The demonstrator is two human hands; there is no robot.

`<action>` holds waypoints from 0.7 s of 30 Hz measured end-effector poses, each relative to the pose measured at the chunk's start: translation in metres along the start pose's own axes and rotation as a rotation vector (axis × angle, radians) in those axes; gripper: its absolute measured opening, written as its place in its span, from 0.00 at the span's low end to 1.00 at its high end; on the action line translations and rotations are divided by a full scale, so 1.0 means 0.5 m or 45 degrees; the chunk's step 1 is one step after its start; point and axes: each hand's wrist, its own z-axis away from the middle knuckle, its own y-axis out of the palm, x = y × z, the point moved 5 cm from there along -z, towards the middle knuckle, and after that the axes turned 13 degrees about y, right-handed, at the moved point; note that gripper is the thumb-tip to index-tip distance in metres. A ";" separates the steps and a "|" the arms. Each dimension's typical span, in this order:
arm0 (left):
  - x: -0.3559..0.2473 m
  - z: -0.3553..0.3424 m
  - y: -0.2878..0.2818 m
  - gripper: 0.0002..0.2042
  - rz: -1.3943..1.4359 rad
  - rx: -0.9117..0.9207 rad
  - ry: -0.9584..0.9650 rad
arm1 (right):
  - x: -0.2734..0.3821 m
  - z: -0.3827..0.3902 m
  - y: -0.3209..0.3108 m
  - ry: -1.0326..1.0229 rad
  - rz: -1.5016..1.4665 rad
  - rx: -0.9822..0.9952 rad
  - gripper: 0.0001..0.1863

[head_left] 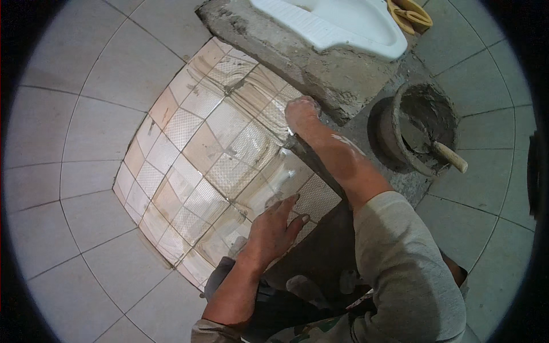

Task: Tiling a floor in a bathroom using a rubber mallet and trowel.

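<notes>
Small floor tiles [200, 143], some patterned and some plain beige, lie before me with wet, greyish smears over them. My left hand [273, 231] rests on the near tiles, its fingers stretched and the thumb apart, holding nothing. Farther off, my right hand [301, 113] is closed and pressed down at the tiles' right edge, beside the rough cement step. Whatever its curled fingers may grip is hidden. A dark wet streak of mortar [297, 146] runs along that edge below my right wrist.
A white squat toilet pan [360, 28] is set in the cement step [320, 71]. On the right stands a mortar-coated bucket [394, 131] with a wooden-handled trowel [450, 157] in it. A yellow folded item [410, 17] lies beyond the pan. Larger grey tiles [108, 128] surround the area.
</notes>
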 end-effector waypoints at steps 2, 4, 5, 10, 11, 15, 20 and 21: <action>0.000 0.002 0.001 0.26 0.016 0.010 -0.002 | -0.005 0.002 0.003 -0.037 -0.006 -0.023 0.15; -0.003 0.002 -0.003 0.26 -0.004 -0.013 0.043 | -0.016 0.008 0.002 -0.028 0.000 -0.041 0.15; -0.006 0.002 -0.004 0.26 -0.010 -0.022 0.071 | -0.018 0.012 -0.002 -0.064 0.021 -0.085 0.15; -0.012 0.009 -0.009 0.26 -0.007 -0.076 0.098 | -0.038 0.032 -0.006 -0.023 0.031 -0.089 0.15; -0.013 0.011 -0.011 0.26 -0.016 -0.075 0.087 | -0.039 0.036 -0.002 -0.042 0.046 -0.079 0.14; -0.023 0.017 -0.015 0.26 0.017 -0.087 0.068 | -0.050 0.057 0.015 -0.194 0.184 0.026 0.12; -0.031 0.011 -0.014 0.27 -0.011 -0.092 0.113 | -0.101 0.151 -0.015 -0.477 0.385 0.113 0.13; -0.030 0.009 -0.013 0.27 -0.017 -0.107 0.136 | -0.119 0.175 -0.038 -0.506 0.372 0.119 0.13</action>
